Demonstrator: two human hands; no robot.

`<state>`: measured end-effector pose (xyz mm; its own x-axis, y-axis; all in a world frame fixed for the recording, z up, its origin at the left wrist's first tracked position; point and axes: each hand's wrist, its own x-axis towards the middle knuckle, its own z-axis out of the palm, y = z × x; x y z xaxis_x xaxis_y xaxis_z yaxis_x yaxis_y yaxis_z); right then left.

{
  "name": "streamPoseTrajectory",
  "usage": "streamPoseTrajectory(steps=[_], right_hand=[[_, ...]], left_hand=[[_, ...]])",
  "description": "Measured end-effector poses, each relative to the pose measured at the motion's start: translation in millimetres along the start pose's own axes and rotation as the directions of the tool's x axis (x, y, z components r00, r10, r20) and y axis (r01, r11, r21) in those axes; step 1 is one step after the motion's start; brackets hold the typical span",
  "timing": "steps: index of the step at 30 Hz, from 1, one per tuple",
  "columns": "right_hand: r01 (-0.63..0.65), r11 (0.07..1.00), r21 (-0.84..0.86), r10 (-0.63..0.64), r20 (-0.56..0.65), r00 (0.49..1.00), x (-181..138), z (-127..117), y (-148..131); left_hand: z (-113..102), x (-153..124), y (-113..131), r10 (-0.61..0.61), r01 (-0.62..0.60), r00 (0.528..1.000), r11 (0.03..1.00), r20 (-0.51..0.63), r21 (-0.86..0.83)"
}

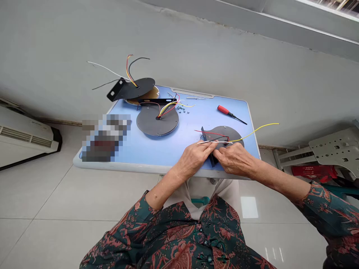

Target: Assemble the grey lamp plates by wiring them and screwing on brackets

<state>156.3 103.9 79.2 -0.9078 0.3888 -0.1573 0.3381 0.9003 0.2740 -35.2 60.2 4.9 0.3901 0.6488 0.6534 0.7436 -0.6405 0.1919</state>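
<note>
A round dark plate with a bent bracket edge lies near the front right of the blue table. Red, black, white and yellow wires come out of its middle. My left hand is closed at the bracket edge, its fingertips partly under the white wire. On the other side of the bracket, my right hand rests over the plate with fingers curled in; whatever they grip is hidden. Both hands nearly meet at the bracket.
Two similar wired plates stand at the left, one flat and one tilted on a round tan part. Small screws, thin metal pieces and a red-handled screwdriver lie on the table. A wall is behind.
</note>
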Motion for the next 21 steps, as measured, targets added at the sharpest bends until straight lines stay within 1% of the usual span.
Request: streamPoseTrajectory(steps=[3,5,6,8,9,10,11,12,13,14,15,18,20,21], right_hand=[[-0.055,0.997,0.052,0.057,-0.052,0.997,-14.7,-6.7,2.1],[-0.103,0.989,0.111,0.112,-0.082,0.99,-32.5,-11.2,13.0],[-0.141,0.981,0.13,0.151,-0.074,0.986,-41.4,-12.6,22.1],[-0.287,0.949,0.13,0.292,-0.021,0.956,-52.3,-12.9,46.6],[-0.398,0.91,0.114,0.4,-0.002,0.916,-51.9,-11.9,60.9],[-0.515,0.85,0.112,0.519,-0.004,0.855,-46.9,-10.1,75.5],[-0.599,0.788,0.142,0.607,-0.024,0.794,-37.3,-7.6,89.5],[-0.638,0.748,0.183,0.654,-0.039,0.756,-23.7,-4.7,102.1],[-0.664,0.722,0.194,0.681,-0.03,0.732,-7.2,-1.3,112.8],[-0.675,0.714,0.186,0.687,0.005,0.727,10.7,2.4,121.2],[-0.664,0.729,0.166,0.666,0.053,0.744,28.6,6.2,127.3],[-0.644,0.749,0.155,0.635,0.11,0.765,69.6,15.5,134.9],[-0.648,0.747,0.151,0.636,0.126,0.762,78.3,17.3,135.3],[-0.655,0.741,0.148,0.642,0.129,0.756,76.0,16.4,135.2]], left_hand=[[-2.2,1.0,0.8,0.015,-0.015,1.0,1.0,0.006,0.019],[-3.4,2.0,1.3,0.025,-0.025,1.0,0.999,0.006,0.023],[-3.7,2.6,1.4,0.031,-0.031,1.0,0.999,0.003,0.023],[-3.5,3.4,1.6,0.045,-0.045,0.999,0.999,-0.012,0.025],[-3.0,3.7,1.6,0.052,-0.051,0.998,0.998,-0.025,0.029],[-2.5,3.9,1.6,0.056,-0.055,0.998,0.998,-0.038,0.035],[-2.0,4.0,1.6,0.06,-0.058,0.997,0.998,-0.049,0.04],[-1.6,4.0,1.6,0.061,-0.059,0.997,0.997,-0.056,0.044],[-1.4,3.9,1.6,0.061,-0.059,0.996,0.997,-0.058,0.047],[-1.4,3.7,1.6,0.06,-0.057,0.997,0.997,-0.056,0.048],[-1.4,3.4,1.4,0.058,-0.056,0.997,0.997,-0.052,0.048],[-1.4,1.9,0.4,0.053,-0.051,0.998,0.998,-0.041,0.042],[-0.6,0.7,-1.0,0.048,-0.047,0.998,0.998,-0.037,0.033],[0.0,0.2,-1.7,0.047,-0.046,0.998,0.999,-0.035,0.027]])
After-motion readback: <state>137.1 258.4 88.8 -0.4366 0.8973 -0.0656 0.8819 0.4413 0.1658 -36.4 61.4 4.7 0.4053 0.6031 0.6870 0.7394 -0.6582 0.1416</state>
